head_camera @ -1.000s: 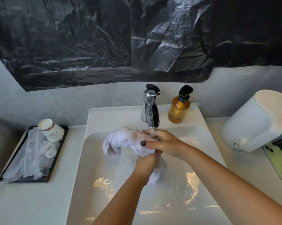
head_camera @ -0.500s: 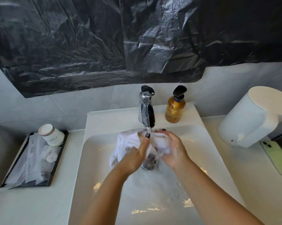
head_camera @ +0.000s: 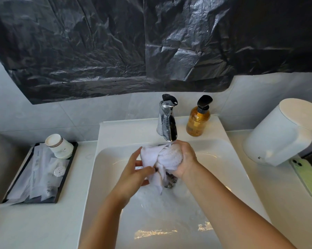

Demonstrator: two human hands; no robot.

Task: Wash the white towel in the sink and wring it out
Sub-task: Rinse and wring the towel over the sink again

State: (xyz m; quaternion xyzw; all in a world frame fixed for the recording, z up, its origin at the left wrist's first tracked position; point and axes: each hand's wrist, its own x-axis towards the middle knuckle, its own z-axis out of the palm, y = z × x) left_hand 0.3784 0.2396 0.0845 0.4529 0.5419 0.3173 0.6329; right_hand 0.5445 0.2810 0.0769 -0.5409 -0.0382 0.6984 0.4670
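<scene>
A person holds the white towel (head_camera: 162, 159) bunched under the running faucet (head_camera: 166, 121), above the sink (head_camera: 223, 159) drain. The right hand (head_camera: 184, 161) clenches the wad; the left hand (head_camera: 133, 174) pinches its hanging folds. Rubbing fold against fold under the stream should rinse best.

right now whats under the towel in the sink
Below the white towel the dark drain partly shows in the wet sink. The towel and right hand cover the rest of it.
</scene>
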